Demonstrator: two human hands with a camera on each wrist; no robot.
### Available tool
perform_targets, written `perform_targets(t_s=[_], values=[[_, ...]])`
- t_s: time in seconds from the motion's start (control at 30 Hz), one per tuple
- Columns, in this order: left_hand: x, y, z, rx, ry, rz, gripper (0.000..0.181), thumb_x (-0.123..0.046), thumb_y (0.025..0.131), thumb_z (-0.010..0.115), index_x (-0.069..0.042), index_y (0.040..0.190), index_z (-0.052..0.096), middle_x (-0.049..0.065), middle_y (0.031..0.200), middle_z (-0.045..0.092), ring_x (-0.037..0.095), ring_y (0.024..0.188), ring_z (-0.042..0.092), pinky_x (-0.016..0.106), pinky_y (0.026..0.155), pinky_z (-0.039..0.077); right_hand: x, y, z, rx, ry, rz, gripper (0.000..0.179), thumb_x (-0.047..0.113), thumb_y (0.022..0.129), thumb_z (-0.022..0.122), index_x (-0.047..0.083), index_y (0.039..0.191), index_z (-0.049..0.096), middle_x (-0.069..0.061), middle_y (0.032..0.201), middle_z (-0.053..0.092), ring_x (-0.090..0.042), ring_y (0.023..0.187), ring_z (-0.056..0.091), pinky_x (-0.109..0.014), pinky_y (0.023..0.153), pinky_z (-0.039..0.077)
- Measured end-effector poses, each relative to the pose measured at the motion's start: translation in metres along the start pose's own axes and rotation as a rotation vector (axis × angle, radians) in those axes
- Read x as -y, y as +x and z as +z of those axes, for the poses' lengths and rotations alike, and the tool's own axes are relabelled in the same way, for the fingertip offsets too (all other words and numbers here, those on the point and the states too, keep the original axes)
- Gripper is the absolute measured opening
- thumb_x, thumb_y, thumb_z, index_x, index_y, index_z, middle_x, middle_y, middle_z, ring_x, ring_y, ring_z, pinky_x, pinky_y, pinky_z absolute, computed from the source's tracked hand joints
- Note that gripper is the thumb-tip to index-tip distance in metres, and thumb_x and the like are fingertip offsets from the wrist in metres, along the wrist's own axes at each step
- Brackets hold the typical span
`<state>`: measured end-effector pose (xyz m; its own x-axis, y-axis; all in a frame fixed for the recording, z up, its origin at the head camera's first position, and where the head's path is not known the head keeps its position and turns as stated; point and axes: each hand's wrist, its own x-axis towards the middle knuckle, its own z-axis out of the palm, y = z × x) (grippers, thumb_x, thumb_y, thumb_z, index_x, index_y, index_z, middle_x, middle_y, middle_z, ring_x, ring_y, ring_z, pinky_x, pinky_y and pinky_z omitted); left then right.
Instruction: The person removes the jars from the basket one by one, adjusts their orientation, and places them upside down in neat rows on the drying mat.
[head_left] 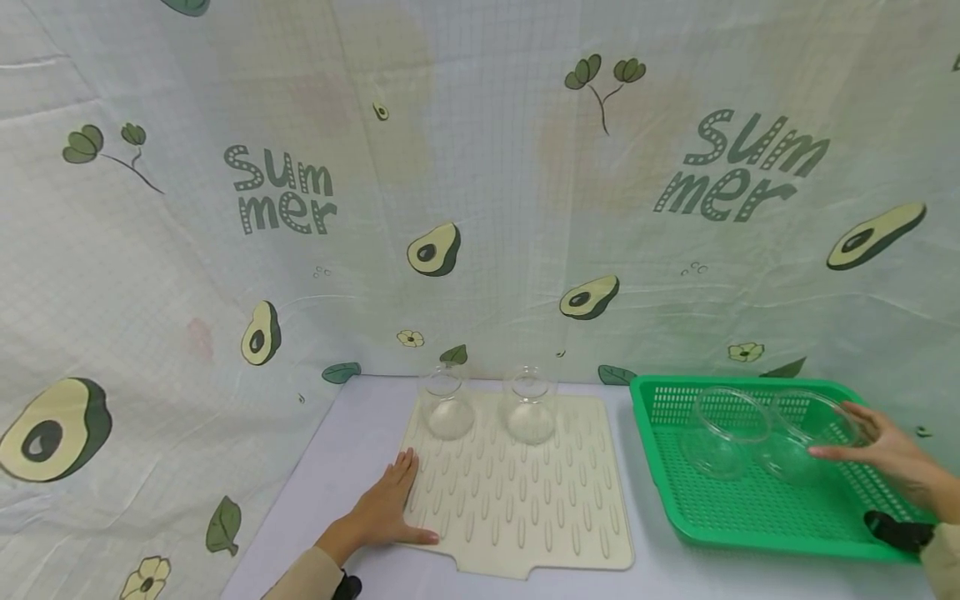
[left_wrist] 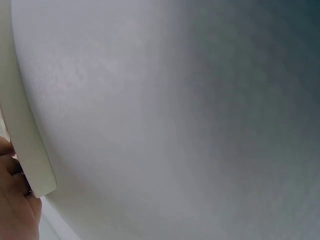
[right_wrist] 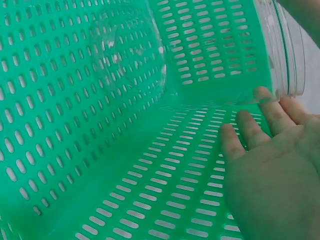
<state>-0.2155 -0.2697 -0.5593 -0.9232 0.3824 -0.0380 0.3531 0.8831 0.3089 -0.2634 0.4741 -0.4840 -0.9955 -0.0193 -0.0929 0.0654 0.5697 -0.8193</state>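
My right hand (head_left: 888, 454) reaches into the green basket and holds a clear jar (head_left: 798, 446) near its rim, thumb on the near side and fingers on the far side. Up close in the right wrist view, the fingertips (right_wrist: 262, 95) meet the clear wall just below the rim. A second clear jar (head_left: 716, 446) stands close beside it on the left. My left hand (head_left: 382, 504) lies spread at the left edge of a cream ribbed draining mat (head_left: 517, 508), its thumb at the near corner. The left wrist view shows fingers against the mat's edge.
Two more clear jars, a left one (head_left: 447, 417) and a right one (head_left: 529, 417), stand on the mat's far part. The green basket (head_left: 675, 517) is right of the mat. A white cloth with avocado prints (head_left: 480, 167) hangs behind the white table (head_left: 337, 442).
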Motion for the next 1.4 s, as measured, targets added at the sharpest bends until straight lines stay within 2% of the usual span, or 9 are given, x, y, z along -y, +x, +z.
perform_targets(t_s=[0.2, 0.43, 0.53, 0.9, 1.13, 1.4], values=[[0.001, -0.001, 0.0, -0.004, 0.02, -0.007, 0.142, -0.086, 0.062, 0.068, 0.011, 0.154, 0.019, 0.028, 0.161, 0.014, 0.04, 0.149, 0.014, 0.051, 0.118, 0.02, -0.002, 0.004, 0.001, 0.034, 0.0, 0.025, 0.118, 0.029, 0.094, 0.071, -0.009, 0.145, -0.028, -0.037, 0.15, -0.026, -0.061, 0.132, -0.025, -0.083, 0.094, 0.007], [0.0, -0.001, 0.0, -0.005, 0.001, -0.011, 0.142, -0.085, 0.062, 0.069, 0.011, 0.154, 0.019, 0.029, 0.161, 0.014, 0.041, 0.148, 0.014, 0.051, 0.117, 0.022, -0.008, 0.01, 0.006, 0.074, -0.034, 0.04, 0.118, 0.028, 0.093, 0.073, -0.013, 0.144, -0.026, -0.044, 0.148, -0.019, -0.07, 0.13, -0.008, -0.082, 0.09, 0.02], [0.0, 0.0, 0.0, 0.003, 0.011, -0.011, 0.142, -0.086, 0.062, 0.068, 0.01, 0.154, 0.019, 0.028, 0.161, 0.014, 0.041, 0.148, 0.015, 0.051, 0.117, 0.023, -0.014, 0.012, 0.011, 0.075, -0.026, 0.06, 0.118, 0.03, 0.093, 0.072, -0.014, 0.144, -0.025, -0.045, 0.148, -0.018, -0.071, 0.129, -0.008, -0.082, 0.09, 0.021], [-0.003, 0.0, -0.003, 0.006, 0.016, -0.01, 0.141, -0.085, 0.062, 0.069, 0.01, 0.154, 0.02, 0.029, 0.161, 0.014, 0.041, 0.148, 0.015, 0.052, 0.117, 0.023, -0.015, 0.019, 0.014, 0.037, -0.054, 0.075, 0.115, 0.035, 0.092, 0.073, -0.015, 0.148, -0.014, -0.045, 0.149, -0.014, -0.072, 0.127, 0.005, -0.079, 0.088, 0.028], [-0.003, 0.0, -0.002, -0.001, 0.009, -0.003, 0.141, -0.084, 0.062, 0.07, 0.011, 0.153, 0.021, 0.029, 0.16, 0.016, 0.043, 0.148, 0.017, 0.054, 0.115, 0.025, -0.011, 0.017, 0.013, 0.012, -0.045, 0.062, 0.113, 0.033, 0.094, 0.072, -0.016, 0.148, -0.015, -0.045, 0.15, -0.013, -0.072, 0.126, 0.01, -0.079, 0.089, 0.028], [-0.004, 0.0, -0.004, 0.004, 0.011, -0.008, 0.141, -0.084, 0.062, 0.07, 0.012, 0.153, 0.02, 0.03, 0.16, 0.015, 0.043, 0.148, 0.016, 0.053, 0.116, 0.023, 0.001, 0.009, 0.009, -0.029, -0.075, 0.02, 0.109, 0.032, 0.095, 0.07, -0.015, 0.149, -0.013, -0.045, 0.152, -0.005, -0.071, 0.123, 0.016, -0.078, 0.086, 0.03]])
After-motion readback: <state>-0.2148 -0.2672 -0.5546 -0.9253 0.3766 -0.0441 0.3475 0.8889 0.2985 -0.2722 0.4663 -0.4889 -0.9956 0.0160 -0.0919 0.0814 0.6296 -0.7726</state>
